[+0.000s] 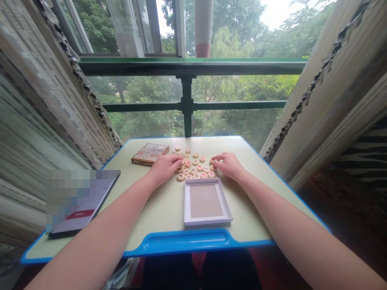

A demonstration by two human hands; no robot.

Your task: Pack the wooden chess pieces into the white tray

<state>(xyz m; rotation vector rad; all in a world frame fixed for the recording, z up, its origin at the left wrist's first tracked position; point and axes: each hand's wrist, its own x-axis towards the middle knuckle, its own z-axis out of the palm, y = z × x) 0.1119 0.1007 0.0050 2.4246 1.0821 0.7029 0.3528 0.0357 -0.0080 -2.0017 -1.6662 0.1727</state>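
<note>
Past the table's (160,211) near edge, outstretched left hand (165,170) and right hand (229,165) curled at pieces (193,171); grips were unclear.

The round pieces (193,170) are pale cream, marked with red or dark characters. The near tray (206,201) has whitish-lilac walls and a dull beige floor. On the left, the flat box (151,153) shows brown sides and a pale top with dark and reddish patterning. The tabletop (160,213) is pale yellow-green, edged bright blue; the far railing (242,67) is dark green.
</note>
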